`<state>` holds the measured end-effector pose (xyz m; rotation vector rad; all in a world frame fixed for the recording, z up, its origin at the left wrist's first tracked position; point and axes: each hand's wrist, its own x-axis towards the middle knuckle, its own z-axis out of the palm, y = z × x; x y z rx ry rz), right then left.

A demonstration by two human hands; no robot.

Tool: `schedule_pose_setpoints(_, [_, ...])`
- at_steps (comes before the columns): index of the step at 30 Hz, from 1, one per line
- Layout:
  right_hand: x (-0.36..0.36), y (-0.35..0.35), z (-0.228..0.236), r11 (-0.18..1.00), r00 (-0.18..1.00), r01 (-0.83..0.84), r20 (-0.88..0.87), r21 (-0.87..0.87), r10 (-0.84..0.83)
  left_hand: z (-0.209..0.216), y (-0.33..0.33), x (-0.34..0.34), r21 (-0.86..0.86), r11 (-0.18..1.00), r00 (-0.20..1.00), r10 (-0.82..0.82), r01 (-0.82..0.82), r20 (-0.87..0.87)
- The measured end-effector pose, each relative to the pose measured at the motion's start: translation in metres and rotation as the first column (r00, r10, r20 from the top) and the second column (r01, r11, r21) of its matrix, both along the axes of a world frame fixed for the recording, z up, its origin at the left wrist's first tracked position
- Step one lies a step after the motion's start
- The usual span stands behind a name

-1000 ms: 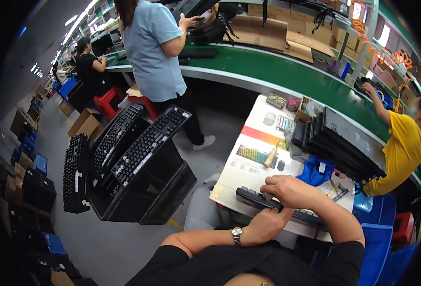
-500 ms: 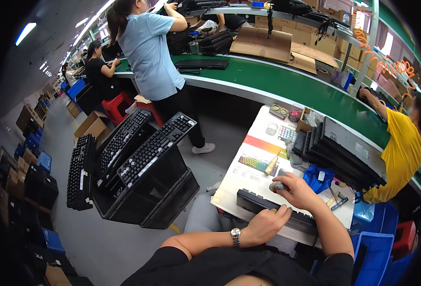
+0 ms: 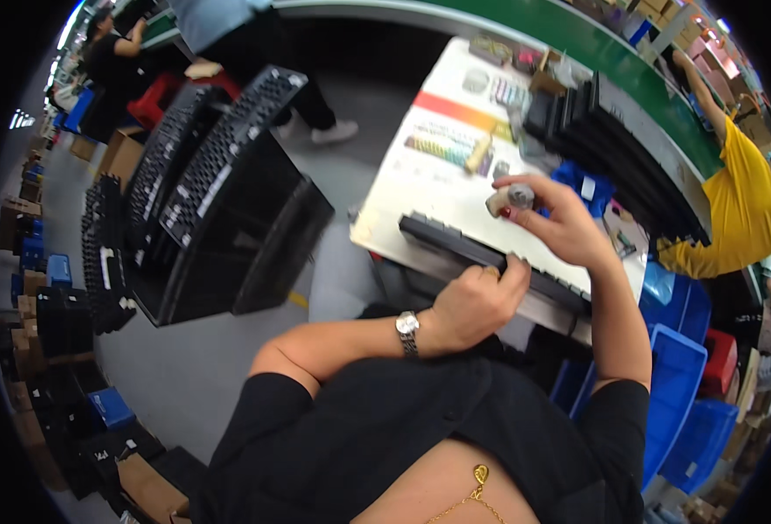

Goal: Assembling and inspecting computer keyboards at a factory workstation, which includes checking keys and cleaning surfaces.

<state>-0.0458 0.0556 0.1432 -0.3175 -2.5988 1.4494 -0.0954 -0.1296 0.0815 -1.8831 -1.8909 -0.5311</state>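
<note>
A black keyboard (image 3: 442, 237) stands tilted on its long edge along the near side of the white work table (image 3: 376, 210). My left hand (image 3: 481, 301), with a watch on its wrist, grips the keyboard's near edge, thumb and fingers closed on it. Just above the keyboard's far side, my right hand (image 3: 569, 223) is closed around a small grey and beige rounded object (image 3: 520, 196); its kind is not clear. That object appears apart from the keyboard. Farther up the table lies a small cream-coloured bottle-like thing (image 3: 479, 154).
Black keyboards stack (image 3: 630, 148) on the table's right, beside a blue cloth-like bundle (image 3: 577, 183). Blue bins (image 3: 674, 384) stand at right. Left are black crates (image 3: 263, 227) with keyboards (image 3: 219, 157) on top. A person in yellow (image 3: 743, 210) sits at the far right.
The view has tipped downward, so the table and crates sit higher in the picture. My right hand has raised and turned the small object; my left hand stays on the keyboard.
</note>
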Motion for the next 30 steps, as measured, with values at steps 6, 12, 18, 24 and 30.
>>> schedule_pose_setpoints(6, [0.011, -0.001, 0.005, 0.992, 0.993, -0.070, 0.091, -0.108, 0.080, 0.001, 0.000, 0.007, 0.043, 0.998, 0.986, 0.052, -0.045, -0.161])
schedule_pose_setpoints(12, [0.013, -0.006, 0.001, 0.987, 0.976, -0.151, 0.164, 0.047, 0.142, 0.001, -0.001, 0.013, 0.055, 0.997, 0.978, 0.061, -0.050, -0.200])
schedule_pose_setpoints(18, [0.013, -0.012, 0.006, 0.954, 0.957, -0.262, 0.163, 0.142, 0.239, -0.001, -0.002, 0.011, 0.079, 0.997, 0.982, 0.042, -0.027, -0.184])
schedule_pose_setpoints(24, [0.005, -0.023, 0.012, 0.892, 0.946, -0.304, 0.213, 0.333, 0.243, -0.003, -0.002, 0.011, 0.065, 0.998, 0.992, 0.010, -0.002, -0.125])
schedule_pose_setpoints(30, [-0.016, -0.032, 0.000, 0.849, 0.930, -0.356, 0.059, 0.391, 0.363, -0.004, -0.005, 0.014, 0.021, 0.999, 0.999, -0.032, 0.032, -0.012])
